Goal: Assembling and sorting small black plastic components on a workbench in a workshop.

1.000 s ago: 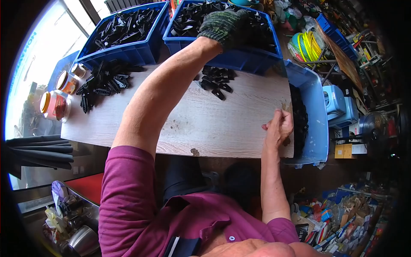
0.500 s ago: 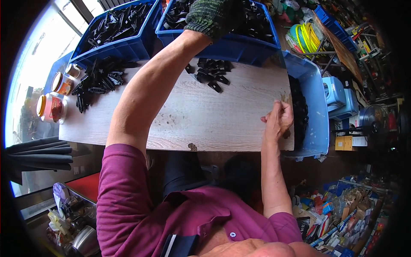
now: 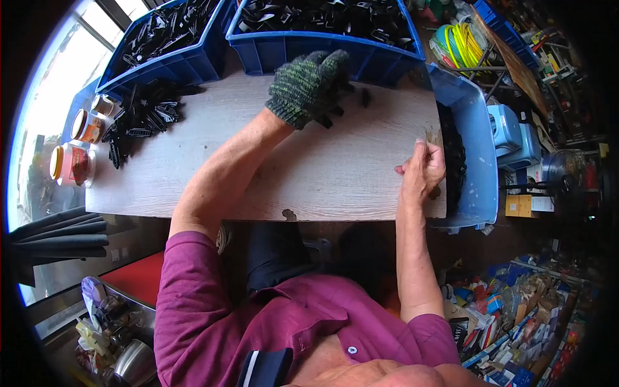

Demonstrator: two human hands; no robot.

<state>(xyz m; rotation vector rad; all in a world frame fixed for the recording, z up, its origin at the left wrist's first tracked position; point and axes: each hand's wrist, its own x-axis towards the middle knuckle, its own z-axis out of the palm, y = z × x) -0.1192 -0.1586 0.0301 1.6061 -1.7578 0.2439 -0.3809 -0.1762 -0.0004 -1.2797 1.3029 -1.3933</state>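
My left hand (image 3: 308, 89), in a dark green and black knitted glove, is over a small group of black plastic parts (image 3: 324, 120) on the table, just in front of a blue bin. Its fingers point away to the right and partly hide the parts. I cannot tell how its fingertips are closed or whether a part is in them. My bare right hand (image 3: 423, 169) rests near the table's right edge, fingers curled inward. The inside of that fist is hidden. One loose black part (image 3: 365, 97) lies right of the glove.
Two blue bins (image 3: 325, 46) (image 3: 169, 64) filled with black parts line the far side of the wood-grain table (image 3: 348, 174). A heap of long black pieces (image 3: 145, 116) lies at left, beside several jars (image 3: 71, 163). A light blue tub (image 3: 480, 168) adjoins the right edge.
My gloved left hand has come back toward me from over the far middle bin, down to the black parts on the table. The right hand has hardly moved.
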